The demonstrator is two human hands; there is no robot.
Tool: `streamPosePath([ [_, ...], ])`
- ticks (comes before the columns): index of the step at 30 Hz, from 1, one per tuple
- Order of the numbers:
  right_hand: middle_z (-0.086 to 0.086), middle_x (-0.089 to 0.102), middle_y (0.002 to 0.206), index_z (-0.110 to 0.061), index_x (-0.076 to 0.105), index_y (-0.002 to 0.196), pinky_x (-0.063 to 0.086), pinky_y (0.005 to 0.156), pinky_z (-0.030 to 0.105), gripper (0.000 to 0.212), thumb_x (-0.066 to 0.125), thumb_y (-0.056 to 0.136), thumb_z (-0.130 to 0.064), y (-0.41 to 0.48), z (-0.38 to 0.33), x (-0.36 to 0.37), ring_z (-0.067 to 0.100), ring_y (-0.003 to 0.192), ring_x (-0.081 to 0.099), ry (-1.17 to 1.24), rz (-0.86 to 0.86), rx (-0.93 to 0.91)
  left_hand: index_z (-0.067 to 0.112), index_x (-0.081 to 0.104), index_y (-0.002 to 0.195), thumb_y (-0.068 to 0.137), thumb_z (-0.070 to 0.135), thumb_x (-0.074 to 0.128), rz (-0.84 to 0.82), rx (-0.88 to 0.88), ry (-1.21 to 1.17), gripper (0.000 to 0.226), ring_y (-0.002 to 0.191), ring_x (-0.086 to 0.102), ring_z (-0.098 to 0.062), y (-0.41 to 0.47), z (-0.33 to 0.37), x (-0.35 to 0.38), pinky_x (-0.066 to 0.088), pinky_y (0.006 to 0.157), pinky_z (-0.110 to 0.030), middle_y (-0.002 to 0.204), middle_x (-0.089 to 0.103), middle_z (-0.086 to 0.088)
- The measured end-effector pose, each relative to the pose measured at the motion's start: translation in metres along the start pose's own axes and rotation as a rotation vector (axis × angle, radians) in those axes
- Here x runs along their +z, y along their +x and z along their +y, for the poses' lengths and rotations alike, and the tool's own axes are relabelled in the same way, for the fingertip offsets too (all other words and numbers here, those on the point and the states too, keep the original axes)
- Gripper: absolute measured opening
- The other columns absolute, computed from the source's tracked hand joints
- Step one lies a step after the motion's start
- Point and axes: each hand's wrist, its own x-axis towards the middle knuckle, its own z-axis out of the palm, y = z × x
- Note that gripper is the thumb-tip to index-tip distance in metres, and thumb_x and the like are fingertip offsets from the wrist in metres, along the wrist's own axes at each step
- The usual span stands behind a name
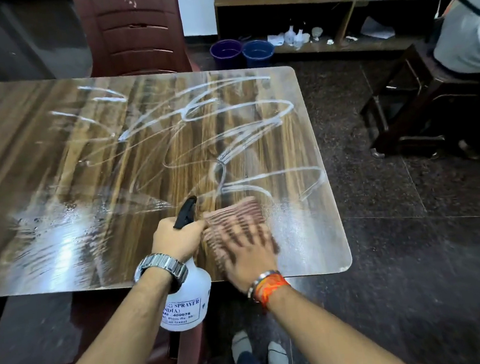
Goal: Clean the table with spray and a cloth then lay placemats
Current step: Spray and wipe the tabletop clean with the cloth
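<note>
A wood-grain table (56,157) carries looping white streaks (222,125) across its far right half and a wet sheen near its front edge. The left hand (177,239), with a metal watch (162,268) on its wrist, grips the black trigger head of a white spray bottle (189,299), whose body hangs below the table's near edge. Just beside it, the right hand (249,256), blurred, presses flat with spread fingers on a pinkish cloth (236,214) lying on the tabletop; an orange band (268,288) circles that wrist. A maroon chair (132,31) stands at the far side, two buckets (242,52) on the floor beyond.
</note>
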Motion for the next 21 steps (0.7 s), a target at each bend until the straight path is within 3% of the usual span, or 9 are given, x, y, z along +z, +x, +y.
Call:
streamPosePath([
  [2, -0.013, 0.008, 0.159, -0.047, 0.013, 0.147, -0.014, 0.115, 0.046, 0.055, 0.017, 0.093, -0.057, 0.018, 0.002, -0.005, 0.02, 0.147, -0.005, -0.04, -0.074, -0.238, 0.017, 0.052, 0.051, 0.062, 0.031, 0.071, 0.024, 0.011, 0.049, 0.026, 0.045, 0.046, -0.022, 0.006, 0.005, 0.001, 0.037, 0.052, -0.028, 0.042, 0.05, 0.002],
  [3, -0.014, 0.006, 0.159, -0.048, 0.01, 0.147, -0.012, 0.115, 0.046, 0.054, 0.017, 0.094, -0.058, 0.026, 0.014, -0.009, 0.019, 0.147, -0.005, -0.048, -0.046, -0.213, 0.016, 0.051, 0.051, 0.062, 0.03, 0.071, 0.022, 0.008, 0.054, 0.027, 0.045, 0.047, -0.023, 0.01, 0.008, 0.0, 0.038, 0.051, -0.028, 0.041, 0.05, 0.001],
  [8, -0.009, 0.001, 0.161, -0.043, 0.012, 0.149, 0.0, 0.115, 0.058, 0.056, 0.026, 0.096, -0.053, 0.057, 0.12, -0.033, 0.027, 0.147, -0.004, -0.015, 0.157, 0.544, 0.002, 0.07, 0.064, 0.062, 0.038, 0.078, -0.004, -0.011, -0.053, 0.036, 0.037, 0.055, -0.02, 0.038, 0.013, -0.019, 0.048, 0.05, -0.028, 0.051, 0.067, -0.012],
  [10, -0.003, 0.008, 0.161, -0.038, 0.021, 0.149, 0.003, 0.114, 0.06, 0.055, 0.032, 0.096, -0.049, 0.075, 0.12, -0.041, 0.03, 0.147, 0.001, 0.055, 0.201, 0.714, 0.002, 0.072, 0.065, 0.063, 0.04, 0.078, 0.01, -0.02, -0.088, 0.039, 0.037, 0.054, -0.019, 0.052, 0.014, -0.033, 0.046, 0.05, -0.026, 0.052, 0.068, -0.013],
  [12, -0.001, 0.008, 0.161, -0.037, 0.023, 0.149, 0.001, 0.114, 0.059, 0.054, 0.033, 0.097, -0.049, 0.1, 0.084, -0.037, 0.032, 0.146, 0.002, 0.075, 0.217, 0.716, 0.004, 0.068, 0.057, 0.064, 0.039, 0.078, 0.032, -0.011, -0.082, 0.037, 0.034, 0.051, -0.018, 0.067, 0.014, -0.048, 0.044, 0.049, -0.024, 0.043, 0.06, -0.009],
  [15, -0.004, 0.003, 0.16, -0.041, 0.019, 0.149, -0.006, 0.114, 0.056, 0.054, 0.027, 0.096, -0.053, 0.131, -0.007, -0.015, 0.031, 0.147, -0.001, -0.011, 0.133, 0.288, 0.015, 0.059, 0.05, 0.065, 0.035, 0.078, 0.036, 0.025, -0.046, 0.032, 0.032, 0.05, -0.02, 0.082, 0.02, -0.062, 0.041, 0.045, -0.023, 0.037, 0.054, -0.006],
  [17, -0.005, 0.017, 0.158, -0.041, 0.029, 0.145, -0.011, 0.113, 0.054, 0.055, 0.025, 0.092, -0.057, 0.139, -0.072, 0.002, 0.029, 0.146, 0.005, -0.06, 0.018, -0.153, 0.014, 0.058, 0.047, 0.06, 0.036, 0.078, 0.085, 0.014, -0.037, 0.032, 0.037, 0.054, -0.021, 0.094, 0.024, -0.071, 0.043, 0.045, -0.023, 0.039, 0.057, -0.005],
  [19, -0.004, 0.035, 0.152, -0.037, 0.038, 0.14, -0.011, 0.113, 0.052, 0.059, 0.028, 0.085, -0.056, 0.138, -0.106, 0.01, 0.026, 0.145, 0.011, -0.114, -0.114, -0.507, 0.008, 0.066, 0.054, 0.054, 0.035, 0.077, 0.146, -0.013, -0.06, 0.03, 0.047, 0.06, -0.025, 0.105, 0.027, -0.079, 0.05, 0.054, -0.032, 0.049, 0.065, -0.007],
  [21, -0.006, 0.032, 0.154, -0.04, 0.033, 0.143, -0.003, 0.115, 0.053, 0.057, 0.027, 0.089, -0.055, 0.147, -0.094, 0.004, 0.023, 0.146, 0.012, -0.123, -0.107, -0.612, 0.0, 0.071, 0.065, 0.057, 0.033, 0.077, 0.121, -0.029, -0.114, 0.034, 0.05, 0.058, -0.027, 0.112, 0.029, -0.086, 0.049, 0.057, -0.037, 0.061, 0.07, -0.015],
])
